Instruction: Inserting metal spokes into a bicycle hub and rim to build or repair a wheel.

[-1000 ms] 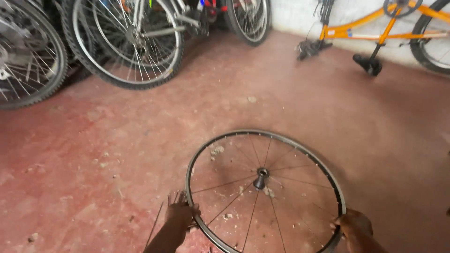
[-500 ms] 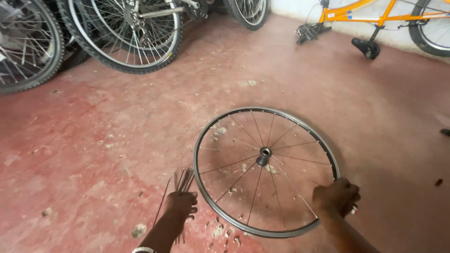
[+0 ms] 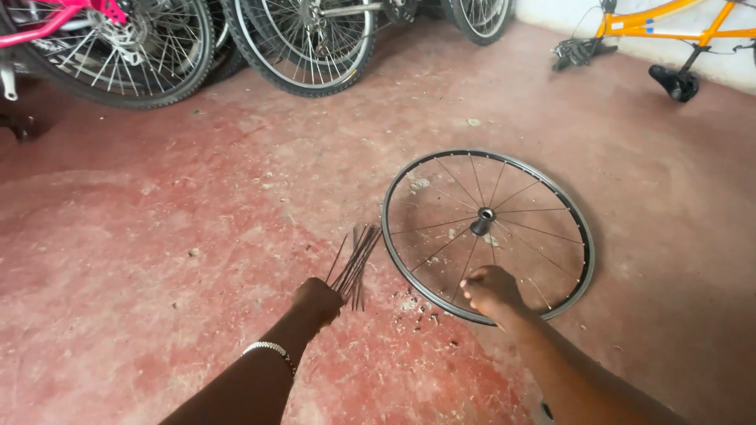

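Note:
A bare bicycle wheel rim (image 3: 579,236) with thin spokes and a dark hub (image 3: 482,222) lies flat on the red concrete floor. My left hand (image 3: 317,301) is closed around a bundle of loose metal spokes (image 3: 356,260), which fan out toward the rim's left edge. My right hand (image 3: 490,290) hovers over the near part of the wheel with its fingers curled at a spoke there; I cannot tell whether it grips it. A silver bracelet (image 3: 270,349) sits on my left wrist.
Several bicycle wheels with tyres (image 3: 307,47) stand along the far side, next to a pink bicycle (image 3: 71,24) at the far left. An orange bicycle (image 3: 677,31) lies at the far right. Small bits of debris (image 3: 409,303) dot the floor near the rim.
My view has shifted, so the wheel sits further right. My right hand moved from the rim's right edge inward over the near spokes. My left hand still holds the spoke bundle.

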